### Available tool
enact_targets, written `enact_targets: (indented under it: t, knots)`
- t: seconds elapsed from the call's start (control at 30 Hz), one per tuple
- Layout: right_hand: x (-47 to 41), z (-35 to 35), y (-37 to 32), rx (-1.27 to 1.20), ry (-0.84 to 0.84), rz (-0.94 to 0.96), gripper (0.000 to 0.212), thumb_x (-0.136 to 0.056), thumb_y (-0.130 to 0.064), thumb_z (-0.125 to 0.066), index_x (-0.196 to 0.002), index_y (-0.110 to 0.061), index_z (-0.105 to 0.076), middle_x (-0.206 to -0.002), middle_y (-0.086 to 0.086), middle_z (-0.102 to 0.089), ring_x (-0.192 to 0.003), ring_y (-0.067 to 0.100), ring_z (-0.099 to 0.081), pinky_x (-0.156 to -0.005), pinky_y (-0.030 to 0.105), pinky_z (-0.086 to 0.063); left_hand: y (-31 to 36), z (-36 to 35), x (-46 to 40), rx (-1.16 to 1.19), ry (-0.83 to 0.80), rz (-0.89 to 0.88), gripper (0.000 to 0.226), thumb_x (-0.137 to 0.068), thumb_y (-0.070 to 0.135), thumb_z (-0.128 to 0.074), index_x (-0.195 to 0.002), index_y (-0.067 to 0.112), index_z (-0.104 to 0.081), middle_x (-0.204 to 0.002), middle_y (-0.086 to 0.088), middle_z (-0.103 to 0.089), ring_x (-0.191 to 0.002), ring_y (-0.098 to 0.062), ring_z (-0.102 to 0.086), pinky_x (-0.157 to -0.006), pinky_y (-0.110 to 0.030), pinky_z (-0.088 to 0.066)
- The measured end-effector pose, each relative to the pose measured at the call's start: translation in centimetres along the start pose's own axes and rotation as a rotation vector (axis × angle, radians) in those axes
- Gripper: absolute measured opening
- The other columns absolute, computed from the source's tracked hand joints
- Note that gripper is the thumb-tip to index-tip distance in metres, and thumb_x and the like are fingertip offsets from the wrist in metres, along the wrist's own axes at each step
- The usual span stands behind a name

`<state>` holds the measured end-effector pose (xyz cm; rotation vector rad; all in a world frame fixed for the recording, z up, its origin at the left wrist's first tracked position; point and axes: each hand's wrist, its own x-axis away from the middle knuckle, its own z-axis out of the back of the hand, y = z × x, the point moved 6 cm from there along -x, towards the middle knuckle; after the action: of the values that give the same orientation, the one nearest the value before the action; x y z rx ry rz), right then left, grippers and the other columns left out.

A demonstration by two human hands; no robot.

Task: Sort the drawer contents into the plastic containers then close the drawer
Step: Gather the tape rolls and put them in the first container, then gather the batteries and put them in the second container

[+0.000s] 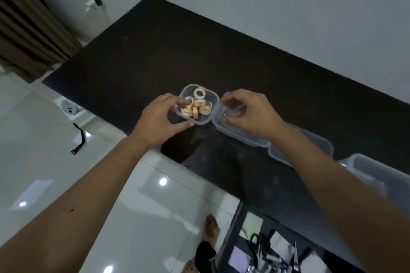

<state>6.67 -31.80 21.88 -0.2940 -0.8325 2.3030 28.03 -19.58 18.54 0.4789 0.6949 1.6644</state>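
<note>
While left hand [158,117] grips small clear container [196,104] (orange-white tape rolls [197,107] inside), right hand [246,111] pinches neighbouring tub [235,132].

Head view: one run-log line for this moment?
left hand holds small container of tape rolls | right hand grips next container | drawer open

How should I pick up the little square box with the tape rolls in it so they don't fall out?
Hold the small square container by two opposite side walls, just under the rim, coming from above, and keep it level. It stands upright and open on the dark desk, so tipping would probably spill the tape rolls. The left hand already touches its near-left walls.
</note>
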Motion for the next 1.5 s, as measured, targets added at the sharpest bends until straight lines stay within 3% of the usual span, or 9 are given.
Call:
enact_targets:
  t: [0.13,0.27,0.5,0.77,1.0,1.07,1.33,1.5]
  knots:
    - [7.1,1.0,0.6,-0.05,0.069,-0.052,0.043,-0.079,-0.019,-0.089,-0.118,-0.015,-0.073,-0.111,-0.003,-0.07,-0.097,0.009,-0.07,-0.08,0.027,-0.061,2.9,-1.5,3.9,0.076,0.001,-0.063,0.047,-0.079,0.036,-0.088,-0.122,0.03,-0.069,-0.111,0.012,-0.067,-0.098,-0.01,-0.063,-0.083,-0.029,-0.055]
    - [16.0,0.4,1.8,-0.079,0.109,-0.128,0.039,-0.08,-0.021,-0.09,-0.115,-0.021,-0.073,-0.105,-0.007,-0.072,-0.09,0.008,-0.071,-0.076,0.028,-0.062,6.2,-6.0,8.7,0.135,-0.059,-0.107,0.045,-0.079,0.035,-0.088,-0.12,0.027,-0.072,-0.104,0.011,-0.068,-0.093,-0.011,-0.065,-0.078,-0.021,-0.05]
    - [31.4,-2.9,5.7,-0.178,0.129,-0.333,0.038,-0.08,-0.015,-0.09,-0.114,-0.021,-0.075,-0.103,-0.007,-0.071,-0.092,0.01,-0.07,-0.08,0.031,-0.06,10.6,-16.7,18.8,0.205,-0.318,-0.15,0.039,-0.079,0.033,-0.091,-0.114,0.03,-0.074,-0.099,0.014,-0.069,-0.089,-0.004,-0.063,-0.075,-0.006,-0.04]
    - [43.3,-8.1,12.2,-0.192,0.09,-0.501,0.035,-0.081,-0.018,-0.089,-0.112,-0.023,-0.074,-0.101,-0.011,-0.072,-0.09,0.006,-0.07,-0.077,0.023,-0.058,12.1,-26.8,23.5,0.231,-0.525,-0.158,0.037,-0.082,0.027,-0.089,-0.116,0.029,-0.075,-0.1,0.016,-0.068,-0.088,-0.009,-0.066,-0.076,-0.022,-0.055]
    - [48.5,-10.9,18.2,-0.147,0.075,-0.602,0.041,-0.079,-0.024,-0.091,-0.116,-0.023,-0.074,-0.109,-0.007,-0.071,-0.095,0.007,-0.067,-0.077,0.01,-0.051,11.6,-34.2,23.9,0.1,-0.601,-0.19,0.045,-0.082,0.03,-0.088,-0.124,0.025,-0.07,-0.114,0.007,-0.065,-0.103,-0.012,-0.062,-0.093,-0.04,-0.056]
    - [49.3,-11.1,19.3,-0.095,0.113,-0.607,0.042,-0.078,-0.021,-0.09,-0.117,-0.019,-0.074,-0.112,-0.003,-0.07,-0.095,0.005,-0.065,-0.084,0.014,-0.05,11.3,-35.6,23.9,0.076,-0.6,-0.196,0.047,-0.082,0.03,-0.088,-0.125,0.025,-0.069,-0.116,0.005,-0.064,-0.106,-0.015,-0.062,-0.094,-0.043,-0.056]
    - [49.5,-12.1,21.2,-0.004,0.208,-0.623,0.045,-0.082,-0.017,-0.086,-0.124,-0.014,-0.07,-0.122,0.003,-0.06,-0.098,0.004,-0.057,-0.089,0.02,-0.045,12.0,-39.0,22.9,0.025,-0.561,-0.219,0.046,-0.087,0.027,-0.084,-0.13,0.02,-0.068,-0.128,0.0,-0.06,-0.123,-0.021,-0.053,-0.103,-0.044,-0.051]
    - [49.4,-12.6,21.6,-0.05,0.186,-0.586,0.045,-0.081,-0.021,-0.087,-0.122,-0.015,-0.071,-0.117,0.001,-0.064,-0.098,0.008,-0.062,-0.086,0.014,-0.045,11.8,-39.7,22.7,0.048,-0.532,-0.193,0.046,-0.086,0.027,-0.085,-0.129,0.022,-0.068,-0.126,0.002,-0.06,-0.121,-0.017,-0.053,-0.101,-0.039,-0.051]
